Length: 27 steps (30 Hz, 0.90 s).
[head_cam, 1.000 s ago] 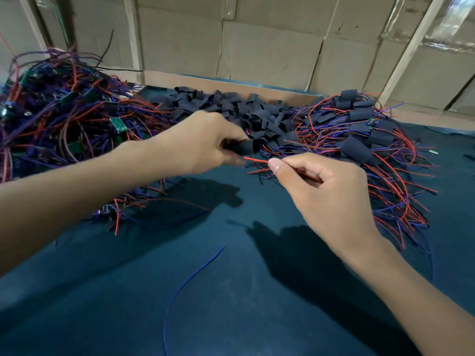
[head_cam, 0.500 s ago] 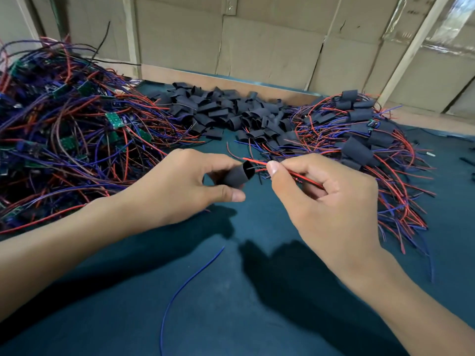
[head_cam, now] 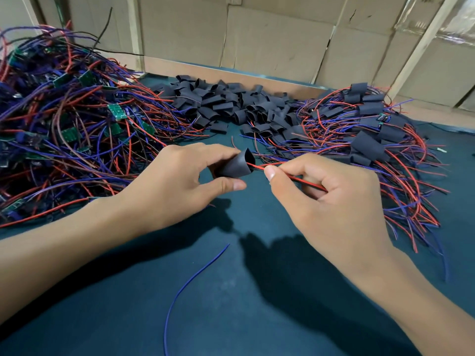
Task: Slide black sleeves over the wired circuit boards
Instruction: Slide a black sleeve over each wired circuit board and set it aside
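A loose blue wire (head_cam: 195, 276) is seen nearest, lying curved on the dark teal table (head_cam: 257, 317). Above it, a short black tubular sleeve (head_cam: 235, 164) is pinched between thumb and fingers of the left hand (head_cam: 177, 186), open mouth turned right. A thin red wire (head_cam: 290, 177) is pinched by the curled right hand (head_cam: 326, 199), its tip at the sleeve mouth. Farther back, bare green circuit boards with red and blue wires (head_cam: 77, 119) are piled left, loose black sleeves (head_cam: 231, 104) centre, sleeved boards (head_cam: 370, 134) right.

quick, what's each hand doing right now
Left hand: pinching a black sleeve, its open end facing the right hand.
Right hand: pinching a red wire, tip at the sleeve's mouth.
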Motion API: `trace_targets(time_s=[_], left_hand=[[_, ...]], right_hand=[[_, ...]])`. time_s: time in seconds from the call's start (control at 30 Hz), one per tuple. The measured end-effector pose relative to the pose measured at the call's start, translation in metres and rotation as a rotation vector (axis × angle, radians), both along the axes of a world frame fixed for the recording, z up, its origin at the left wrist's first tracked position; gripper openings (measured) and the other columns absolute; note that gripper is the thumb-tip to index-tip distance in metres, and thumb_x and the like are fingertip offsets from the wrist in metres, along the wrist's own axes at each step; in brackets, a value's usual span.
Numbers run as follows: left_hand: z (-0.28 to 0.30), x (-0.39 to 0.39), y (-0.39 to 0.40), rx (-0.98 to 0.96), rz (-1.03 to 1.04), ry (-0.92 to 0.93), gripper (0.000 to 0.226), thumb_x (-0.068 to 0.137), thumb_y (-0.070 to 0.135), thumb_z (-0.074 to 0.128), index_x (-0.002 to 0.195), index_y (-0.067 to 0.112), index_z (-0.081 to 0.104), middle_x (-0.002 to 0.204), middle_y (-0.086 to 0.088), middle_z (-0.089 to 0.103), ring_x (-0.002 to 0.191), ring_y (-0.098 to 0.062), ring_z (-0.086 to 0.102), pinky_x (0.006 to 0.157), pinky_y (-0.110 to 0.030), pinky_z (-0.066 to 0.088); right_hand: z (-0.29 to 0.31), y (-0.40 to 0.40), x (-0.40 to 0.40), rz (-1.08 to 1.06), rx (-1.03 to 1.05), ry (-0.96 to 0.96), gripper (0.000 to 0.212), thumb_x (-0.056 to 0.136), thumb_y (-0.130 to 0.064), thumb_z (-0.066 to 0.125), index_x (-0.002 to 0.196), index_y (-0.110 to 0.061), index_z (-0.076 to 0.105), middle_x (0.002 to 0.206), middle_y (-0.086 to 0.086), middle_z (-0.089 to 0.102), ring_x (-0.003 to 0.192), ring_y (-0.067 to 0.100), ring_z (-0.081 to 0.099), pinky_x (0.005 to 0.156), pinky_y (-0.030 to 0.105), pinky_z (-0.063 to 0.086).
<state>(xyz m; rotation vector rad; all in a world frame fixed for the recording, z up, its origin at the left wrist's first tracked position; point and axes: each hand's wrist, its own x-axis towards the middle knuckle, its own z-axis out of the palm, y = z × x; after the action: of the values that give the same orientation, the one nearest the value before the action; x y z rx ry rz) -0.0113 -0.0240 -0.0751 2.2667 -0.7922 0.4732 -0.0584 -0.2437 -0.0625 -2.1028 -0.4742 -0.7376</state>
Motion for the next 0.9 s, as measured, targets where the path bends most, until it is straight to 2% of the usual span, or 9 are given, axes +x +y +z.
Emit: trace_targets(time_s=[0.07,0.13,0.27,0.37,0.47,0.53,0.67,0.8,0.9], left_hand=[[0.0,0.0,-0.001,0.086,-0.025,-0.11,0.038,0.092,0.05,0.062,0.118,0.022,0.066,0.095,0.013,0.067,0.088,-0.011,0.058,0.083,-0.023,0.045],[0.0,-0.001,-0.003,0.176,-0.043,-0.21,0.042,0.095,0.046,0.058,0.124,0.017,0.065,0.094,0.006,0.067,0.085,-0.019,0.056,0.084,-0.036,0.048],[0.0,-0.002,-0.004,0.128,-0.055,-0.266,0.03,0.099,0.035,0.055,0.113,0.014,0.071,0.088,0.006,0.069,0.079,-0.02,0.055,0.075,-0.044,0.05],[0.001,0.001,0.001,0.108,0.005,-0.299,0.026,0.099,0.033,0.054,0.102,0.015,0.073,0.086,0.009,0.07,0.078,-0.021,0.059,0.073,-0.047,0.049],[0.002,0.006,0.008,0.061,0.089,-0.299,0.025,0.099,0.033,0.055,0.091,0.018,0.074,0.076,0.013,0.061,0.077,-0.016,0.055,0.076,-0.044,0.046],[0.003,0.01,0.012,0.058,0.18,-0.293,0.026,0.099,0.033,0.053,0.092,0.02,0.074,0.075,0.011,0.062,0.08,-0.016,0.055,0.079,-0.04,0.041],[0.008,0.013,0.017,0.119,0.383,-0.376,0.027,0.099,0.033,0.053,0.104,0.018,0.075,0.09,0.005,0.074,0.091,-0.027,0.06,0.083,-0.042,0.036],[0.008,0.011,0.015,0.233,0.437,-0.367,0.038,0.1,0.041,0.045,0.116,0.018,0.07,0.096,0.004,0.075,0.096,-0.031,0.057,0.085,-0.044,0.035],[0.01,0.011,0.015,0.327,0.452,-0.349,0.05,0.097,0.052,0.043,0.128,0.018,0.062,0.108,0.0,0.072,0.104,-0.033,0.055,0.088,-0.047,0.037]], right_hand=[[-0.002,-0.001,0.001,0.019,-0.003,0.006,0.021,0.091,-0.028,0.072,0.072,-0.018,0.071,0.054,-0.004,0.051,0.047,0.015,0.038,0.047,0.029,0.032],[-0.003,-0.001,0.002,0.025,-0.027,-0.003,0.02,0.091,-0.027,0.072,0.072,-0.019,0.071,0.052,-0.005,0.047,0.045,0.011,0.035,0.047,0.02,0.027],[-0.004,-0.002,0.006,0.074,-0.063,-0.029,0.02,0.094,-0.024,0.071,0.075,-0.016,0.072,0.053,-0.013,0.044,0.05,0.005,0.041,0.053,0.009,0.027],[-0.009,-0.003,0.012,0.062,-0.136,-0.024,0.013,0.094,-0.028,0.071,0.085,-0.019,0.076,0.07,-0.008,0.058,0.067,0.011,0.055,0.063,0.015,0.038],[-0.014,-0.009,0.017,0.064,-0.197,0.116,0.012,0.091,-0.032,0.074,0.101,-0.025,0.075,0.086,-0.007,0.069,0.083,0.011,0.065,0.077,0.017,0.046],[-0.017,-0.016,0.02,0.058,-0.196,0.183,0.011,0.09,-0.032,0.073,0.1,-0.028,0.075,0.082,-0.009,0.072,0.079,0.009,0.067,0.075,0.016,0.049],[-0.02,-0.022,0.026,0.011,-0.125,0.232,0.008,0.09,-0.032,0.074,0.097,-0.031,0.075,0.077,-0.009,0.072,0.066,0.014,0.066,0.072,0.034,0.055],[-0.02,-0.023,0.029,-0.1,-0.037,0.181,0.02,0.082,-0.049,0.075,0.092,-0.033,0.069,0.073,-0.012,0.069,0.053,0.013,0.061,0.061,0.037,0.055],[-0.014,-0.026,0.029,-0.073,0.074,0.143,0.03,0.077,-0.053,0.077,0.086,-0.029,0.063,0.08,-0.006,0.073,0.064,0.023,0.06,0.062,0.037,0.05]])
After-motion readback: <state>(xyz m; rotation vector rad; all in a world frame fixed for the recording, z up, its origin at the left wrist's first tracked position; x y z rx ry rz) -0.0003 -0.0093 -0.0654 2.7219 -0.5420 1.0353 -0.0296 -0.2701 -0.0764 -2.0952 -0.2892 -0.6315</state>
